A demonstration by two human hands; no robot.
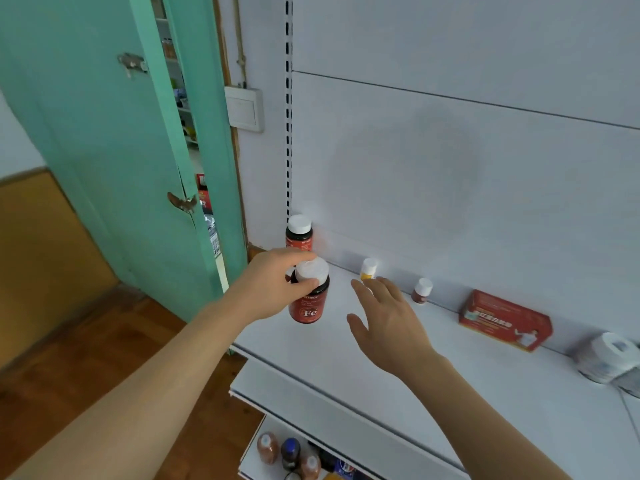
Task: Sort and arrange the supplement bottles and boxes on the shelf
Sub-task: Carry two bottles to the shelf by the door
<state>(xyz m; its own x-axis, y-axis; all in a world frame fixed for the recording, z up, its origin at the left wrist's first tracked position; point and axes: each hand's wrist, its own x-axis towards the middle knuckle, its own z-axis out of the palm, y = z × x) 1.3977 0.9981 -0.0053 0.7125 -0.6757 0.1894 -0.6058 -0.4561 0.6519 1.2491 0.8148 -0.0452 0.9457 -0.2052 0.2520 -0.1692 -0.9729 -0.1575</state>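
Observation:
My left hand [273, 284] grips the white cap of a dark bottle with a red "Fe" label [309, 306], at the left end of the white shelf [450, 368]. A matching dark bottle with a white cap [299, 233] stands just behind it in the back corner. My right hand [384, 318] hovers over the shelf with fingers spread, holding nothing. Beyond its fingertips stands a small yellow bottle [368, 269]. Further right along the back wall are a small brown bottle [422, 291] and a red box [504, 320].
White tubs [609, 356] sit at the shelf's far right. A lower shelf holds several bottles [289, 453]. A green door [114, 140] hangs ajar at left, over a wooden floor [86, 358]. A slotted upright [288, 109] and a light switch [244, 109] are on the wall.

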